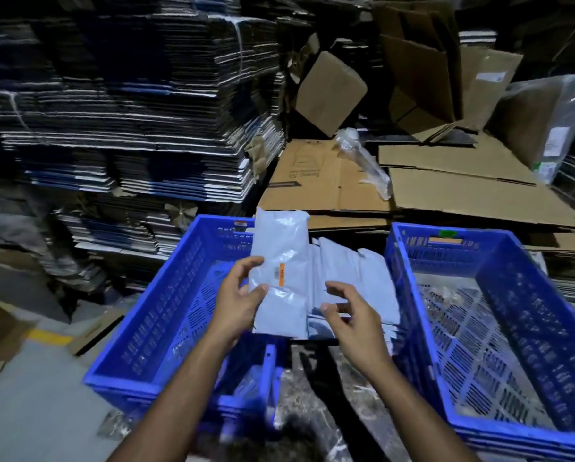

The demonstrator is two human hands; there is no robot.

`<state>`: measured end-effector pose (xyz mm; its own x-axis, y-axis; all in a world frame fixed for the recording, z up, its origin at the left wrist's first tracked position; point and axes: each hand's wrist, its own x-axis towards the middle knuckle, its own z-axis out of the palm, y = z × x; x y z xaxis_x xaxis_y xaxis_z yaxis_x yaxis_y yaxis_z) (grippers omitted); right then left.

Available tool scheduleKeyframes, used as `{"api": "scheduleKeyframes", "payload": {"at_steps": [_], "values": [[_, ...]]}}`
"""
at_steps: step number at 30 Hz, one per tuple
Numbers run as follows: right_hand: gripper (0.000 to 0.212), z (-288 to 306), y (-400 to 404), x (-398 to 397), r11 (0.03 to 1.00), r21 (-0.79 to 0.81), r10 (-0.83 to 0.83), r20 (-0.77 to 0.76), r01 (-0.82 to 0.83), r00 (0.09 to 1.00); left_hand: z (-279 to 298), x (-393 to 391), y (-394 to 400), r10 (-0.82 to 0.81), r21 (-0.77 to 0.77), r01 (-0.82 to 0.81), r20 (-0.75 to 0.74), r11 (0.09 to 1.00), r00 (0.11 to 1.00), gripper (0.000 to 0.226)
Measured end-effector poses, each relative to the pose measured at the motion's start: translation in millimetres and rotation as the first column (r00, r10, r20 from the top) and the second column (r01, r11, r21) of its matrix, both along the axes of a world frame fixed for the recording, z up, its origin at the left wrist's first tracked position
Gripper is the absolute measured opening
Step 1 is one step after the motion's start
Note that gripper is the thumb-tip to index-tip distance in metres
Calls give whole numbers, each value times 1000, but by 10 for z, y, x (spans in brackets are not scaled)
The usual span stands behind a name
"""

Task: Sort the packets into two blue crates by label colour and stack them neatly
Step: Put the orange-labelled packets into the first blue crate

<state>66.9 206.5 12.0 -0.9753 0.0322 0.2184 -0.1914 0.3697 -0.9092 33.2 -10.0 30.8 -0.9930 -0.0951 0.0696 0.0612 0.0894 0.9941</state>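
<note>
Two blue perforated plastic crates stand side by side, the left crate [166, 315] and the right crate [526, 331]. Between them the left hand [237, 301] grips a grey plastic packet [281, 261] (orange label facing up) above more grey packets [356, 278]; the right hand [352, 315] hovers, fingers loosely curled, holding nothing.

flat carton stacks [129, 105]: bundled, tied with string, fill 9 to 12 o'clock
open brown box [329, 91]: tilted, at 12 o'clock
upright cardboard sheets [422, 68]: lean at 1 o'clock
flattened cardboard [446, 191]: lies at 1 to 2 o'clock, behind the crates
clear plastic wrap [362, 158]: crumpled, on the flattened cardboard
plastic-wrapped box [546, 121]: white label, at 2 o'clock
floor [39, 395]: grey, at 8 o'clock
yellow floor line [49, 336]: at 9 o'clock
</note>
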Motion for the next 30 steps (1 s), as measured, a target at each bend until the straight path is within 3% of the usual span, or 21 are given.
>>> {"api": "scheduleKeyframes", "payload": {"at_steps": [3,6,13,15,18,21,23,27,30], "values": [[35,-204,-497,-213,974,217,80,-24,-73,997,-148,-272,-559,97,-187,-81,77,979,992,48],[53,-341,-933,-364,902,406,149,25,-146,988,-319,-554,-999,171,-286,-113,189,952,967,48],[69,-633,-1337,-432,813,564,65,165,-149,984,-784,-1032,-1495,134,-498,136,468,856,873,48],[70,-686,-1370,-440,817,560,33,187,-134,982,-847,-988,-1553,98,-585,298,549,754,830,47],[71,-719,-1407,-463,822,558,16,177,-114,984,-979,-840,-1681,0,-551,624,749,554,662,52],[70,-736,-1428,-468,818,566,14,157,-101,987,-1087,-756,-1760,31,-534,740,819,408,574,55],[70,-749,-1434,-472,818,567,10,154,-97,988,-1075,-746,-1726,20,-566,760,806,320,592,64],[69,-756,-1419,-459,823,561,14,136,-88,991,-1314,-730,-1641,-96,-709,699,692,99,715,97],[68,-754,-1409,-443,827,556,20,123,-86,992,-1514,-625,-1496,-40,-671,739,738,51,673,113]]}}
